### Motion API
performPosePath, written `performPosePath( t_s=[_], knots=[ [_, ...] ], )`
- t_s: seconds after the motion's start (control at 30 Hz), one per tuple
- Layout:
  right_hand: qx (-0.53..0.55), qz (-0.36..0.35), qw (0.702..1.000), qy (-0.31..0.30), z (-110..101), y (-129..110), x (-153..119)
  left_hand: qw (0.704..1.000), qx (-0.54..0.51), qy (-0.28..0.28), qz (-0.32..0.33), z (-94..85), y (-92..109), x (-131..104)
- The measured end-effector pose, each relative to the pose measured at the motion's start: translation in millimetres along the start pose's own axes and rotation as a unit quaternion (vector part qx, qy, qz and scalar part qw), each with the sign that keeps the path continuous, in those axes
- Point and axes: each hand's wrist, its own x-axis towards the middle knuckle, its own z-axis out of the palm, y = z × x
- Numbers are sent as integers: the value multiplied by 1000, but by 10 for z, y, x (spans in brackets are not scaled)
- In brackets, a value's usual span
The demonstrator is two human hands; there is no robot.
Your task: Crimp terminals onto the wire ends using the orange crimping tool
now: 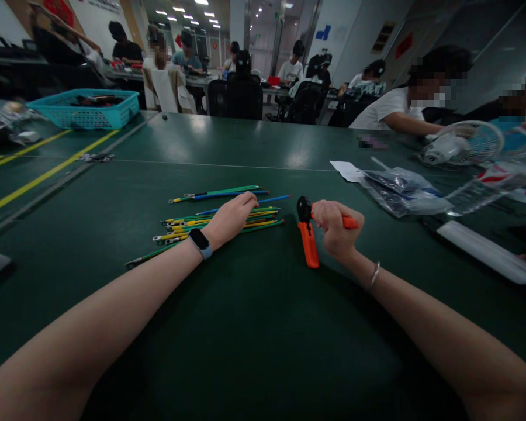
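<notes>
My left hand (233, 217) is over a loose bunch of cut cables, its fingers bent down and pressed together. A blue cable (275, 199) runs out on both sides of these fingers, which appear closed on it; the fingertips are partly hidden. Yellow-green cables (179, 229), several with metal ring lugs at their left ends, lie below and left of the hand. Just beyond it are a green and a blue cable (228, 193). My right hand (336, 227) is wrapped round one orange handle of a cable cutter (308, 242). Its black head points up and its other handle slants toward me.
A turquoise basket (92, 111) holding dark items stands at the far left of the green table (263, 327). To the right are plastic bags (403, 190), a white fan (458, 145) and a long white object (486, 251). Several people sit at tables beyond.
</notes>
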Motion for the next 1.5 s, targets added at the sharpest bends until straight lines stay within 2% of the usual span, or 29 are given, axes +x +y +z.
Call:
performPosePath(
  t_s=[0.1, 0.4, 1.13, 1.3, 1.5],
  knots=[
    [2, 0, 1000, -5, -16, 14, 1, 999, 4, -12, 41, -33, 12, 4],
    [18, -11, 999, -38, -43, 24, 18, 990, 60, -62, 109, -66, 66, 31],
    [25, -12, 999, -28, -35, -7, 23, 973, 47, -19, 224, -90, 69, -2],
    [28, -15, 998, -46, -60, 11, 29, 973, 59, 10, 224, -75, 63, 7],
    [30, -13, 995, -99, -111, 11, 52, 982, 67, 8, 175, -77, 61, 10]
  ],
)
